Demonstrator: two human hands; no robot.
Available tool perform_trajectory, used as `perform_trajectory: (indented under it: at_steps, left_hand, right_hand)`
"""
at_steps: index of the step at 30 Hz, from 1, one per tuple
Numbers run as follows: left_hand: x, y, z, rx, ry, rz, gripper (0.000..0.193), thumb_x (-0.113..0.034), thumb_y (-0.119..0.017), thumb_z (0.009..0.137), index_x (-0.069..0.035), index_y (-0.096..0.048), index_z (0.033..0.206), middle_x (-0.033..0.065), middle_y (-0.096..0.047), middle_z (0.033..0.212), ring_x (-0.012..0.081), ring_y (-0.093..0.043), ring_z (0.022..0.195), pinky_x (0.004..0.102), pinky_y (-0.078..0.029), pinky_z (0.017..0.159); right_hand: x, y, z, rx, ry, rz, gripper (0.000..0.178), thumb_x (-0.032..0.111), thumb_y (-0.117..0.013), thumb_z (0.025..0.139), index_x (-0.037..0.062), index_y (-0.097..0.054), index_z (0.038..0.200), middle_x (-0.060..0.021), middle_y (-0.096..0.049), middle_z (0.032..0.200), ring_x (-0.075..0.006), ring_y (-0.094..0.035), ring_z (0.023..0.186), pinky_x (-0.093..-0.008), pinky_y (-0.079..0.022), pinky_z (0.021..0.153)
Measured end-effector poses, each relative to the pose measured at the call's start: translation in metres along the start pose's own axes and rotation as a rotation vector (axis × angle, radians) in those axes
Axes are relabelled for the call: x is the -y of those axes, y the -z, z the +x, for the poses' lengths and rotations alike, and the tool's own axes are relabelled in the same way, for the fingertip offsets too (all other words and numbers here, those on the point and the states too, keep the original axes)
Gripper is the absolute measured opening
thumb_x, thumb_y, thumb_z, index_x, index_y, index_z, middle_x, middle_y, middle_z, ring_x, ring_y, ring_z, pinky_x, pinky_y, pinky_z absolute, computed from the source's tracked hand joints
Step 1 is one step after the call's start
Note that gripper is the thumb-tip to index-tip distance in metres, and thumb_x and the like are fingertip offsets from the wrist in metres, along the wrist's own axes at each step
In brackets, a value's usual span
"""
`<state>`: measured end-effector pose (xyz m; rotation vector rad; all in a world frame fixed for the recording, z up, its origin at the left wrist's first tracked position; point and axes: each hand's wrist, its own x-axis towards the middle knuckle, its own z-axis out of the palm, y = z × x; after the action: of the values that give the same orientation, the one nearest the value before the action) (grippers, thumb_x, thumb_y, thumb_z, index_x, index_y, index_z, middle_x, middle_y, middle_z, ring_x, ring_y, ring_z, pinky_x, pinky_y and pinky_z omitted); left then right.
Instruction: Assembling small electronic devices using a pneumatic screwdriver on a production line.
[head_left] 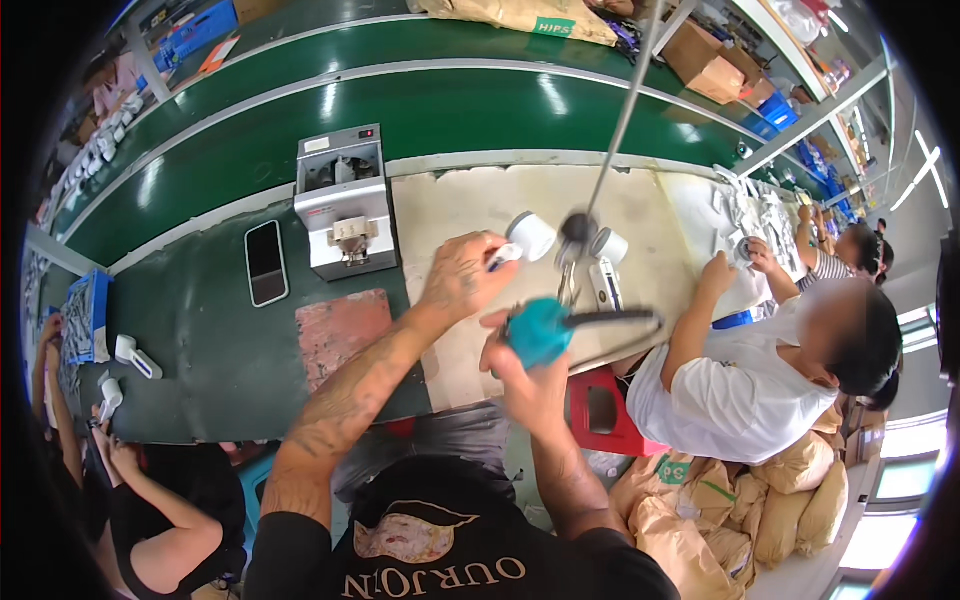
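Note:
My left hand (466, 272) is closed on a white handheld device (506, 257), with a dark strip on its handle. A round white cup-shaped head (532, 236) is just beyond the fingers; I cannot tell if it is joined to the device. My right hand (530, 385) wraps round a teal power screwdriver (540, 332), which hangs from above by a metal loop and trails a black cord. Its tip is hidden. To the right of the screwdriver, a second white device (605, 284) lies on the tan board, a round head (609, 245) at its far end.
A grey machine (345, 205) stands left of the board, beside a phone (266, 263) and a worn red mat (342, 335). A thin rod (628, 110) hangs over the bench. Co-workers sit at both sides; the right one (745, 385) handles white parts. A green conveyor (470, 112) runs behind.

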<state>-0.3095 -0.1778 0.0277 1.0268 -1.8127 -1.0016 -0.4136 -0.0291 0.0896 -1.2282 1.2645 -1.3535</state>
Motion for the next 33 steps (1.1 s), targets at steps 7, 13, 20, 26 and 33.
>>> perform_trajectory:
  at_steps: [7,13,20,26,33]
  left_hand:
    - [-0.038,0.114,-0.092,0.061,0.113,0.419,0.030,-0.017,-0.078,0.089,-0.003,-0.067,0.113,0.0128,-0.075,0.117,0.0361,-0.072,0.103,0.0447,-0.057,0.089]
    - [0.001,0.150,-0.120,0.047,-0.047,0.333,0.025,-0.020,-0.074,0.093,-0.004,-0.068,0.112,0.0128,-0.072,0.118,0.0362,-0.067,0.113,0.0442,-0.052,0.100]
    - [0.020,0.162,-0.141,0.002,-0.179,0.491,0.037,-0.034,-0.073,0.094,-0.008,-0.070,0.119,0.0109,-0.068,0.129,0.0321,-0.063,0.115,0.0430,-0.050,0.103]
    - [0.028,0.158,-0.144,-0.100,-0.172,0.544,0.045,-0.041,-0.069,0.097,-0.009,-0.070,0.128,0.0066,-0.067,0.112,0.0277,-0.062,0.109,0.0421,-0.050,0.097]
    - [0.032,0.157,-0.142,-0.109,-0.168,0.529,0.045,-0.041,-0.069,0.096,-0.009,-0.070,0.127,0.0080,-0.067,0.112,0.0274,-0.061,0.108,0.0412,-0.050,0.096]
  right_hand:
    - [0.020,-0.036,0.050,0.063,0.044,0.205,0.027,0.022,-0.072,0.100,-0.0020,-0.067,0.111,-0.0026,-0.068,0.088,-0.0091,-0.062,0.073,-0.0261,-0.049,0.065]
    - [0.014,-0.087,0.083,0.131,0.243,0.331,0.041,0.034,-0.068,0.103,-0.0044,-0.062,0.118,-0.0068,-0.066,0.083,-0.0120,-0.061,0.071,-0.0274,-0.048,0.065]
    - [0.006,-0.162,0.133,0.200,0.411,0.259,0.040,0.030,-0.069,0.102,-0.0049,-0.059,0.119,-0.0052,-0.066,0.079,-0.0120,-0.062,0.071,-0.0271,-0.049,0.066]
    - [-0.013,-0.189,0.156,0.218,0.436,0.129,0.034,0.032,-0.064,0.107,-0.0022,-0.061,0.107,-0.0042,-0.062,0.075,-0.0143,-0.061,0.067,-0.0290,-0.048,0.062]
    - [-0.021,-0.185,0.149,0.271,0.392,0.107,0.027,0.027,-0.060,0.108,0.0004,-0.058,0.102,-0.0043,-0.060,0.074,-0.0147,-0.060,0.065,-0.0304,-0.050,0.062]
